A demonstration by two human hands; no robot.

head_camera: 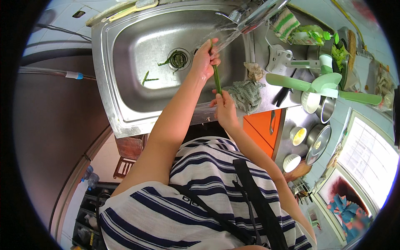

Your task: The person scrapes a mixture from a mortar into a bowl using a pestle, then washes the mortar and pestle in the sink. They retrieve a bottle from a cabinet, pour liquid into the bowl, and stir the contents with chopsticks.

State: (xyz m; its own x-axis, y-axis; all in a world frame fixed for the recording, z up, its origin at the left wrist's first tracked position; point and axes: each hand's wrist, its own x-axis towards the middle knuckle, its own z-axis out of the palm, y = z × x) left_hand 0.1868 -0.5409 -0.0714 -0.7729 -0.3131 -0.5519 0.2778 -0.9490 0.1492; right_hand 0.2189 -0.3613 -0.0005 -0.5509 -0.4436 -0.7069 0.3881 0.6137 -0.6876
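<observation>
My left hand (204, 61) grips the upper end of a long, thin green vegetable stalk (217, 78), close under the water running from the faucet (239, 15). At the stalk's lower end, near the front rim of the sink, my right hand (224, 107) pinches it between thumb and fingers. The stainless steel sink (143, 97) lies below both hands. Small green scraps (147, 78) rest on its bottom, and more green matter is at the drain strainer (178, 59).
Right of the sink lie a gray-green cloth (248, 95), a black-handled knife (282, 95) and a small green-bladed fan (325, 82). Further along the counter stand white bowls (292, 163) and a lidded pot (318, 145). A brush (134, 9) rests on the sink's back edge.
</observation>
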